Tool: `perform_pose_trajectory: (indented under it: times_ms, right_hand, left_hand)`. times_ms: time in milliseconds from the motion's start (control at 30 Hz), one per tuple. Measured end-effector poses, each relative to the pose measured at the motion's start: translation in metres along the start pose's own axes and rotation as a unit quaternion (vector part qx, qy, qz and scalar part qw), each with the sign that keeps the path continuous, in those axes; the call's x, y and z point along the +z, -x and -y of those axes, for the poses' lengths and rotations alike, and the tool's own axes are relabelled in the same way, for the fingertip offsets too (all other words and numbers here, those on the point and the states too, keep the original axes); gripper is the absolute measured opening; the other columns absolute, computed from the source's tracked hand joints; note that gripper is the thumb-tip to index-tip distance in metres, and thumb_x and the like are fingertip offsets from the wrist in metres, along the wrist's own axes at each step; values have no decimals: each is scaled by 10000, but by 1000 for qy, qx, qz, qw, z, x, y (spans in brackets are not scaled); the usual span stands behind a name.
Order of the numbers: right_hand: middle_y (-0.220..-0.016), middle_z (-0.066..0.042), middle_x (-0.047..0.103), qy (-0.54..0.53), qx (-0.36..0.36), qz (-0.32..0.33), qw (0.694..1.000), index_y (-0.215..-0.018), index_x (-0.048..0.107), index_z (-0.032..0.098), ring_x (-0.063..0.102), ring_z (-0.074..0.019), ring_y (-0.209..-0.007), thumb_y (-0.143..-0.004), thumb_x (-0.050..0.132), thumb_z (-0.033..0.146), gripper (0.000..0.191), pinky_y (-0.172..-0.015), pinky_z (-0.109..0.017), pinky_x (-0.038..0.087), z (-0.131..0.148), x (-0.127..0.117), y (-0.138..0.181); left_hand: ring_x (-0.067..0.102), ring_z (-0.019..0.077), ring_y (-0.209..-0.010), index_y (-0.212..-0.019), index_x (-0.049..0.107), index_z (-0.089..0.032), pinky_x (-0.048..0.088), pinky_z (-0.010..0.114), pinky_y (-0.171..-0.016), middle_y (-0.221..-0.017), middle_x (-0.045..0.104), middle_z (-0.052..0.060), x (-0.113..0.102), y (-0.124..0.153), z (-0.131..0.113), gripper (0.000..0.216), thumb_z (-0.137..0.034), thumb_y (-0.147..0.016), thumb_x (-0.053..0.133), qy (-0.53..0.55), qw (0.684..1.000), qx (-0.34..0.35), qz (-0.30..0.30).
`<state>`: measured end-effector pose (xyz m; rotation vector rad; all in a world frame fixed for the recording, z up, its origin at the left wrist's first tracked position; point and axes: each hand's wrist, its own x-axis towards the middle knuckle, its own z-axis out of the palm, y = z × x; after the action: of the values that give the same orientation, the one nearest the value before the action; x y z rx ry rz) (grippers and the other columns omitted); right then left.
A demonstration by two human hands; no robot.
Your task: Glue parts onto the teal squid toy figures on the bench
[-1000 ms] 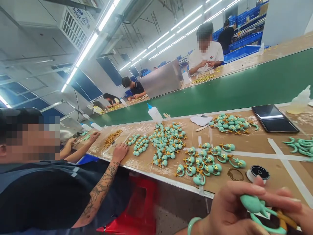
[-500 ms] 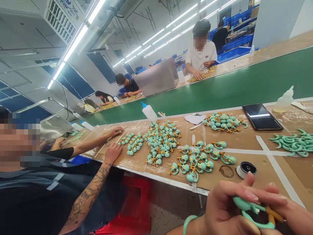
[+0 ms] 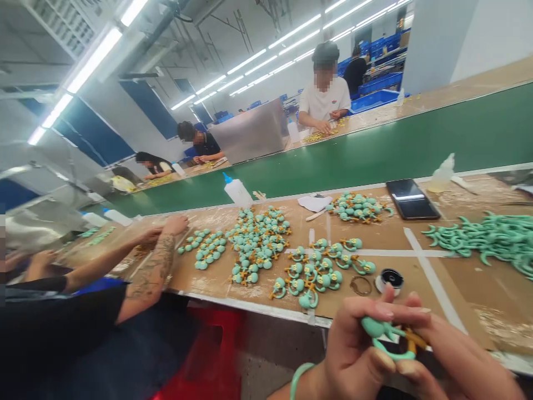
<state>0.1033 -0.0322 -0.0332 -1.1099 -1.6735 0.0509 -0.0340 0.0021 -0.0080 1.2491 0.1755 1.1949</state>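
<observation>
Close to me at the lower right, both hands are closed around a small mint-green figurine (image 3: 393,351) with a round head, a curved green loop and an orange-brown part. My left hand (image 3: 347,347), a green band at its wrist, pinches the head and loop between fingers and thumb. Fingers of my right hand (image 3: 462,355) grip the orange-brown end, partly hiding it. Just beyond the hands stand a black-and-white spool (image 3: 390,279) and a coil of thin wire (image 3: 360,285). Similar green figurines (image 3: 318,272) lie on the cardboard to the left.
More figurines form piles (image 3: 258,241) mid-table. Curved green pieces (image 3: 491,239) heap at the right. A phone (image 3: 412,198), a glue bottle (image 3: 237,191) and a translucent bottle (image 3: 442,175) are near the green belt (image 3: 333,158). A co-worker's tattooed arm (image 3: 156,266) reaches in from the left.
My view has turned right, showing more of the curved green pieces. Both hands still hold the figurine in nearly the same pose. The co-worker's tattooed arm has reached further forward.
</observation>
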Motion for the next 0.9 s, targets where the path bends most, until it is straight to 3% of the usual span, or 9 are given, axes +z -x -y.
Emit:
perform_pose_trajectory:
  times_ms: [267, 433, 900]
  right_hand:
    - [-896, -67, 657, -58, 53, 13, 997, -1122, 579, 193, 665, -180, -838, -974, 452, 492, 357, -707, -246, 545, 22, 0, -22]
    - [-847, -63, 613, -77, 66, 35, 994, -1077, 572, 190, 644, -200, -834, -972, 463, 474, 322, -698, -283, 532, 20, -1, -18]
    - [-880, -50, 665, -59, 56, 23, 996, -1112, 565, 212, 667, -162, -827, -979, 451, 481, 321, -698, -221, 536, 21, 3, -23]
  left_hand:
    - [412, 286, -1348, -1230, 494, -336, 152, 551, -1163, -1275, 637, 70, -10, 1, 1, 270, -390, -966, 475, -34, 999, -11, 21]
    - [420, 281, -1344, -1230, 490, -344, 167, 551, -1158, -1287, 626, 71, -9, 0, -1, 263, -388, -974, 458, -41, 999, -9, 26]
    - [393, 283, -1361, -1247, 472, -336, 154, 550, -1158, -1308, 612, 75, -15, 6, 6, 273, -385, -980, 445, -26, 999, -12, 17]
